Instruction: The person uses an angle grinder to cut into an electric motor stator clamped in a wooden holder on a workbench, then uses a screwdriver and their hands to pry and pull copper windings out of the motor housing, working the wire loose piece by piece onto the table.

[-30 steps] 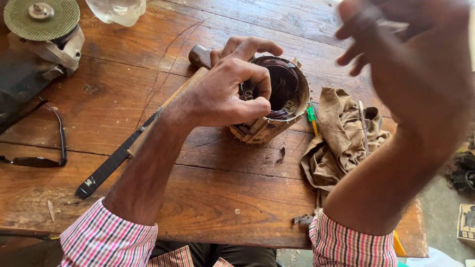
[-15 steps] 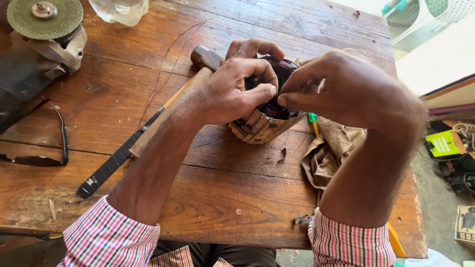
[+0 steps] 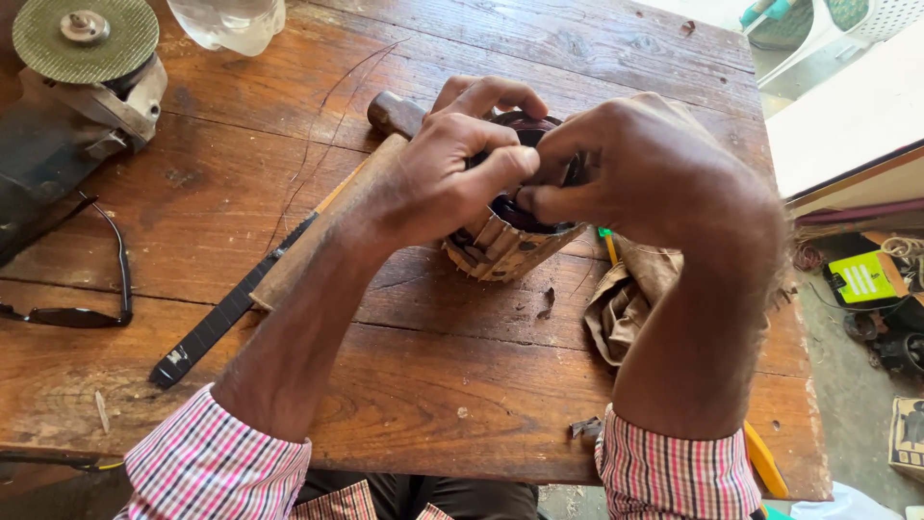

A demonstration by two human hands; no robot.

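Two hands meet over a round motor stator [image 3: 505, 246] that stands near the middle of the wooden table [image 3: 404, 385]. The left hand [image 3: 438, 173] grips its upper rim, thumb and fingers closed on it. The right hand [image 3: 640, 169] pinches something small at the same rim; I cannot tell what. A hammer [image 3: 385, 120] lies under the left wrist, a rag [image 3: 630, 299] beside the stator, a grinder [image 3: 87, 58] and glasses [image 3: 87, 289] at the far left.
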